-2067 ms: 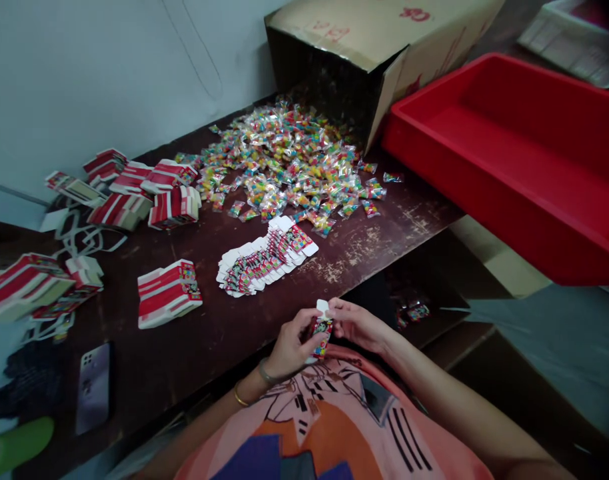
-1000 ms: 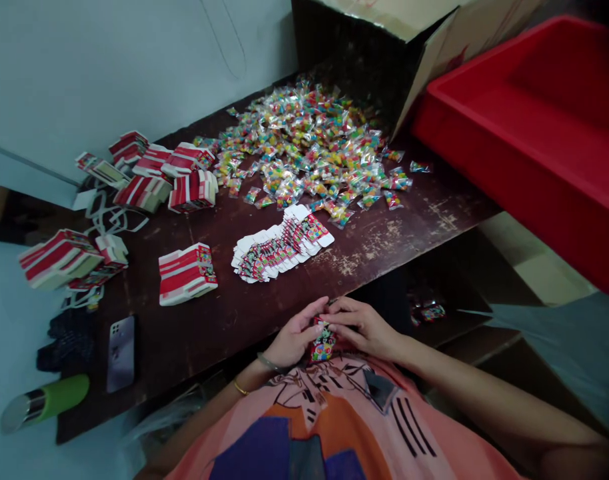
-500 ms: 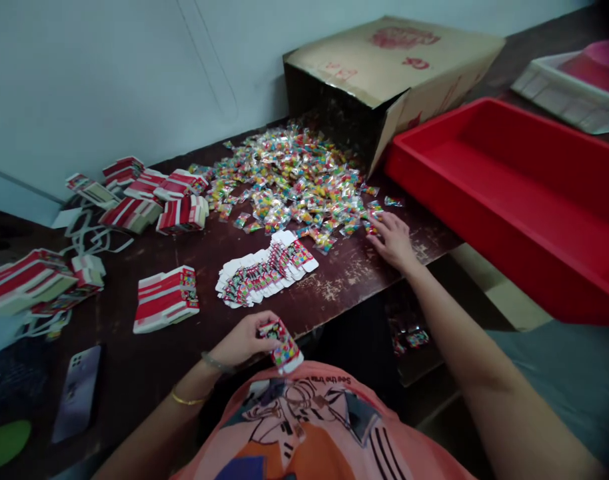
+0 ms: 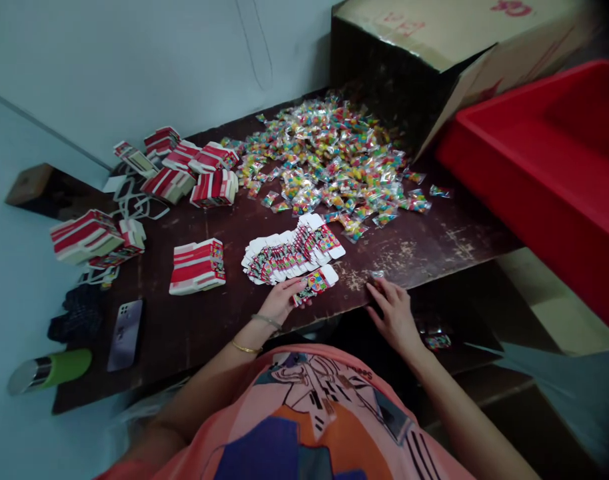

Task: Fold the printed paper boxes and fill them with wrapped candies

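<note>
My left hand (image 4: 279, 303) is closed on a small printed carton (image 4: 315, 283), its white end flap open toward the right. Just above it, a fanned row of the same cartons (image 4: 289, 253) lies on the dark table. My right hand (image 4: 395, 310) is at the table's front edge, fingers closed round a small clear candy packet (image 4: 378, 274), mostly hidden by the fingers. Beyond both hands spreads a large heap of candy packets (image 4: 329, 160) in clear wrappers with colourful sweets.
An open cardboard box (image 4: 384, 80) lies on its side behind the heap. A red tray (image 4: 544, 147) stands at the right. Stacks of flat red-and-white cartons (image 4: 197, 267) lie on the left, with a phone (image 4: 125, 333) and a green bottle (image 4: 67, 369).
My right hand has drawn back from the heap toward the front edge with a candy packet. My left hand has raised the carton and turned its flap rightward. The view has shifted.
</note>
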Demonstrator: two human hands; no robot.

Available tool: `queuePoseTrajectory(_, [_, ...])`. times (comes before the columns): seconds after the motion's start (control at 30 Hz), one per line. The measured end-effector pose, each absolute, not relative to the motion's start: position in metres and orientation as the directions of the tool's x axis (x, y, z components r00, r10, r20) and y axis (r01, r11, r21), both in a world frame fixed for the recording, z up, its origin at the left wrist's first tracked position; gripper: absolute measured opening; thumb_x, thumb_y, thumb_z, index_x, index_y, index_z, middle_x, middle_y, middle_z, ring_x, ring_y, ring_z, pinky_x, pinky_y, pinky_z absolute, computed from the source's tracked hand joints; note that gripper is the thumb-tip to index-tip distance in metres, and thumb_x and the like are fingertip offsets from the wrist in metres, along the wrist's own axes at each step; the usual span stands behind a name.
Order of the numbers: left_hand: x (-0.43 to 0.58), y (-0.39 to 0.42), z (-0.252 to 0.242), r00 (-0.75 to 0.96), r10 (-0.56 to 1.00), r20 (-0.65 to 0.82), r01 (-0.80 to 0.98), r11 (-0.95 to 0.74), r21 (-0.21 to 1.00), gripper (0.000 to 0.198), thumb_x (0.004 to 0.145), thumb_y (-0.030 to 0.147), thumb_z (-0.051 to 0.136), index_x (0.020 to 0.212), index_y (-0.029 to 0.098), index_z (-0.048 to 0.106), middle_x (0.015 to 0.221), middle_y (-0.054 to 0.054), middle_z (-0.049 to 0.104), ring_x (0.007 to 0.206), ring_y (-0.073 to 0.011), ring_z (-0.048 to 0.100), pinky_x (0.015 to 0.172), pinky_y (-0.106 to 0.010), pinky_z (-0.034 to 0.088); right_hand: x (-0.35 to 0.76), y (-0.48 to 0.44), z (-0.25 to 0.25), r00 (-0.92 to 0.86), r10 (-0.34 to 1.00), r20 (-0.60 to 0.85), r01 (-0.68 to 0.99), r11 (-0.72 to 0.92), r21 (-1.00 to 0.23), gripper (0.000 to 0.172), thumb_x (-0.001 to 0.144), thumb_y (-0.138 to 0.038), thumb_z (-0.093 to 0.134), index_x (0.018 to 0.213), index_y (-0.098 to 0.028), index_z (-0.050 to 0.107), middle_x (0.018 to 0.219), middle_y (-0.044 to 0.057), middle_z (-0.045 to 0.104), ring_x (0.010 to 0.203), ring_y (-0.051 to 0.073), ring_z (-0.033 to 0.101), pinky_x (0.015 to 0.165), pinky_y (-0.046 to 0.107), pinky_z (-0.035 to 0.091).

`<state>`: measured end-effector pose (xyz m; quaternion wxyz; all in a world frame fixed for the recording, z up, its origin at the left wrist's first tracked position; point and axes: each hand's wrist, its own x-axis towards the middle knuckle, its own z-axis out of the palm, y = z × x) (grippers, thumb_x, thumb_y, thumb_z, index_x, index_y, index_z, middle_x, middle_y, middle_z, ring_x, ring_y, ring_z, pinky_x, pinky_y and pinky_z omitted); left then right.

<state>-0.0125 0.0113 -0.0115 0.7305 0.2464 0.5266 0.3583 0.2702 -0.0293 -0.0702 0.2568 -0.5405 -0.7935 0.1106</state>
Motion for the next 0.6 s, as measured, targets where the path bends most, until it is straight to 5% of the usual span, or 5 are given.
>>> queuePoseTrajectory(0.13, [-0.018, 0.008, -0.004, 0.377, 0.726, -0.575, -0.397, 0.688, 0.608, 0.031, 0.072, 0.02, 0.069, 0.101, 0.013, 0.063, 0.091, -0.008, 0.07, 0.074, -0.0206, 0.068, 0.071, -0.035, 0.053, 0.281, -0.027, -0.072, -0.324, 0.902, 0.286, 0.729, 0.431, -0.532, 0.04, 0.091, -0.017, 0.049, 0.13, -0.027, 0.053, 0.125, 0.008, 0.06, 0.122, 0.028, 0.043, 0.101, 0.051, 0.039])
queuePoseTrajectory(0.27, [-0.016, 0.002, -0.003, 0.498, 0.722, -0.481, -0.449, 0.689, 0.569, 0.036, 0.074, 0.017, 0.066, 0.109, 0.013, 0.058, 0.103, -0.013, 0.068, 0.089, -0.0242, 0.067, 0.088, -0.045, 0.05, 0.272, -0.03, -0.056, -0.315, 0.925, 0.212, 0.538, 0.358, -0.763, 0.028, 0.093, -0.021, 0.047, 0.114, -0.025, 0.064, 0.113, 0.008, 0.065, 0.104, 0.022, 0.057, 0.09, 0.041, 0.049])
queuePoseTrajectory(0.47, [0.001, -0.011, -0.007, 0.455, 0.714, -0.532, -0.162, 0.654, 0.739, 0.058, 0.072, 0.022, 0.072, 0.124, 0.02, 0.048, 0.109, -0.01, 0.063, 0.082, -0.0195, 0.066, 0.068, -0.032, 0.056, 0.227, -0.008, 0.003, -0.147, 0.988, -0.039, 0.058, -0.031, -0.998, 0.015, 0.086, -0.034, 0.06, 0.096, -0.022, 0.062, 0.09, 0.004, 0.067, 0.077, 0.017, 0.063, 0.071, 0.031, 0.053])
queuePoseTrajectory(0.6, [0.007, -0.017, 0.001, 0.545, 0.66, -0.517, -0.049, 0.641, 0.766, 0.057, 0.07, 0.022, 0.074, 0.122, 0.018, 0.052, 0.105, -0.01, 0.062, 0.083, -0.0204, 0.065, 0.06, -0.029, 0.057, 0.211, 0.015, 0.028, -0.126, 0.991, 0.039, 0.134, 0.056, -0.989, 0.016, 0.084, -0.036, 0.062, 0.09, -0.021, 0.062, 0.084, 0.003, 0.066, 0.073, 0.017, 0.06, 0.068, 0.028, 0.05])
